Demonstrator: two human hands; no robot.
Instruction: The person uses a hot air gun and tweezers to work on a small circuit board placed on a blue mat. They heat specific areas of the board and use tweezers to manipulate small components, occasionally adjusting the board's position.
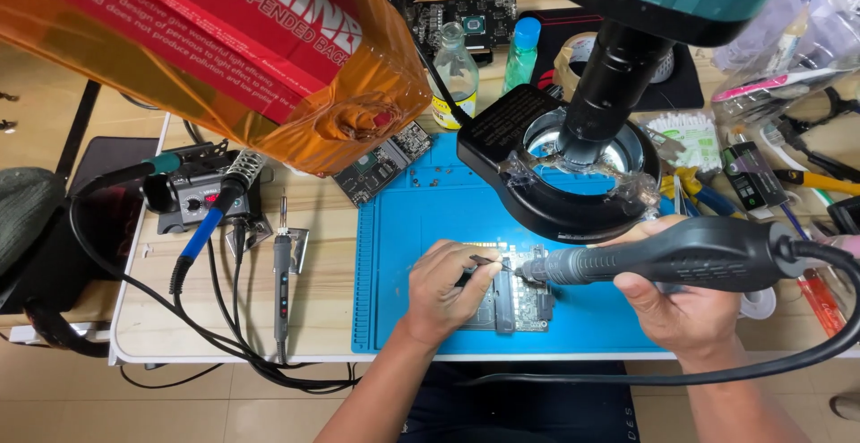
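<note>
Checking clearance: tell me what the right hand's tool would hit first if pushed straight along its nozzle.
Probably the left hand's tweezers over the circuit board; depth is unclear.

We've got the left hand (441,289) pinching thin tweezers (484,262) over a small circuit board (518,300) on the blue mat (412,228). Our right hand (676,304) grips a grey hot-air handle (663,259), nozzle right at the board. The microscope ring light (560,170) hangs just above, and a soldering station (193,197) sits off left on the tabletop (313,273).
</note>
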